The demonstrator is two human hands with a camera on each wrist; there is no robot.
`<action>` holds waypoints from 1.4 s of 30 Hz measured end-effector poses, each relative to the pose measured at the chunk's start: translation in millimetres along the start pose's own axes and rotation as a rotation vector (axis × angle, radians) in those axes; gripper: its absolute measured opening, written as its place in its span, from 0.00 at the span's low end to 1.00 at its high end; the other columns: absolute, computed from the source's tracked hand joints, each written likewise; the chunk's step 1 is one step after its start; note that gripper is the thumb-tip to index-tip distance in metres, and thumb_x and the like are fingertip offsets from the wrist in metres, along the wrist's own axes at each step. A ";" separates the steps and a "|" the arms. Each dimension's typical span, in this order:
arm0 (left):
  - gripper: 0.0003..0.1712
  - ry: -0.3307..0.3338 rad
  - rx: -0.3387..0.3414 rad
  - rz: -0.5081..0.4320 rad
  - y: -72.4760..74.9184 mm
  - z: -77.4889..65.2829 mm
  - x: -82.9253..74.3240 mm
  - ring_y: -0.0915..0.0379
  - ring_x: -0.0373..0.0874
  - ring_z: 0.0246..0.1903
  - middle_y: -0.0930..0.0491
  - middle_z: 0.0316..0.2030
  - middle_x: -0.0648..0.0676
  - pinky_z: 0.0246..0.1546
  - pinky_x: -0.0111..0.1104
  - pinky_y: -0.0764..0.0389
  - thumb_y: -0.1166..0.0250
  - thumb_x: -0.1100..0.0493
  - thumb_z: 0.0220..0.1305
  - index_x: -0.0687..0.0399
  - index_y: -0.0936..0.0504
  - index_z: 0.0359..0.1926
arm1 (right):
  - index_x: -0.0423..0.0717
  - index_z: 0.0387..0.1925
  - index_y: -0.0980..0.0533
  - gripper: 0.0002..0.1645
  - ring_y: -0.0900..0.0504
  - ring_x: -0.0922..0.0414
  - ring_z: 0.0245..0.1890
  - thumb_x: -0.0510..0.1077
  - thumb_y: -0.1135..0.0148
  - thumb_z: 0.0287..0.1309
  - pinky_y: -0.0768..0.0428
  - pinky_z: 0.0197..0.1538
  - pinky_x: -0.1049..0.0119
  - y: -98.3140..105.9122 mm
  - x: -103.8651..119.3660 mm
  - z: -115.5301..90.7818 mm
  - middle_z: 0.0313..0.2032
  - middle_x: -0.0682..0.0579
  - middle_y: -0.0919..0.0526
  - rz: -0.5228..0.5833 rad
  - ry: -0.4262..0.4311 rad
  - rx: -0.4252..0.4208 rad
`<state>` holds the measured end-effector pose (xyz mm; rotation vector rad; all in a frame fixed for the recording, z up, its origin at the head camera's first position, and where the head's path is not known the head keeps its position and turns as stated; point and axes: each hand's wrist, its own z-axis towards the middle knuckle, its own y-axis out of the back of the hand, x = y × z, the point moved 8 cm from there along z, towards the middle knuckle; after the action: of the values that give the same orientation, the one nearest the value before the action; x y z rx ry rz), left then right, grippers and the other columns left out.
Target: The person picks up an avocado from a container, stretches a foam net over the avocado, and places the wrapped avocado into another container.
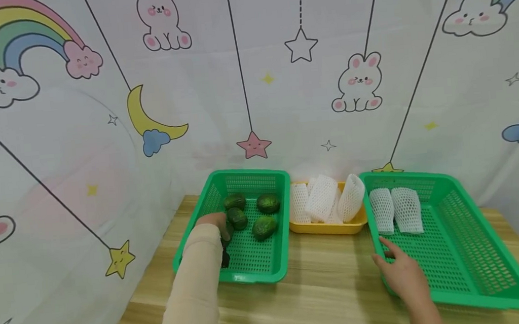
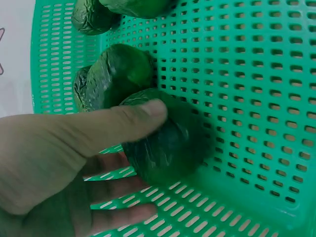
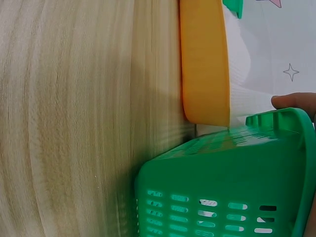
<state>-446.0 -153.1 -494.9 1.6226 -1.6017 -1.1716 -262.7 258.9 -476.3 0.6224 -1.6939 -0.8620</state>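
My left hand (image 1: 215, 220) reaches into the left green basket (image 1: 277, 273). Seen from the left wrist, thumb and fingers hold a dark green avocado (image 2: 168, 143) from either side, against the slotted basket floor. Several more avocados (image 1: 264, 227) lie around the hand in that basket. My right hand (image 1: 404, 272) is at the near left rim of the right green basket (image 1: 495, 302), thumb and forefinger apart. In the right wrist view, only a fingertip (image 3: 291, 100) and a bit of hand show beyond that rim. Two white foam net sleeves (image 1: 407, 210) lie inside the right basket.
Between the baskets, a yellow tray (image 1: 329, 228) holds several white foam net sleeves (image 1: 322, 198). Everything stands on a wood-grain table (image 1: 324, 289). A white cloth (image 1: 217, 84) printed with rabbits and stars hangs right behind and at the sides.
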 end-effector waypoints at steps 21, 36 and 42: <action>0.33 -0.411 -0.318 -0.296 47.1 -73.2 -86.3 0.38 0.55 0.58 0.37 0.61 0.60 0.50 0.46 0.30 0.35 0.60 0.59 0.54 0.34 0.65 | 0.44 0.69 0.46 0.43 0.30 0.33 0.51 0.65 0.54 0.62 0.28 0.41 0.43 1.2 -0.8 -0.4 0.57 0.33 0.31 -0.017 0.001 -0.003; 0.32 -0.569 -0.337 -0.388 22.3 -83.7 -181.1 0.38 0.49 0.58 0.34 0.61 0.55 0.53 0.42 0.30 0.34 0.62 0.58 0.53 0.33 0.63 | 0.44 0.69 0.47 0.43 0.28 0.34 0.49 0.65 0.54 0.63 0.26 0.38 0.45 -0.6 1.4 -0.6 0.57 0.34 0.31 -0.017 0.010 0.005; 0.30 -0.640 -0.391 -0.361 2.1 -87.9 -216.2 0.38 0.47 0.58 0.30 0.57 0.52 0.54 0.37 0.32 0.33 0.65 0.55 0.53 0.29 0.59 | 0.44 0.69 0.46 0.42 0.27 0.34 0.49 0.64 0.54 0.63 0.26 0.37 0.46 0.2 1.9 -0.4 0.57 0.34 0.31 -0.017 0.019 -0.003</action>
<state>-348.4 42.0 -412.1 1.3787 -1.3106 -2.2090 -262.8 257.5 -475.0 0.6417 -1.6724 -0.8678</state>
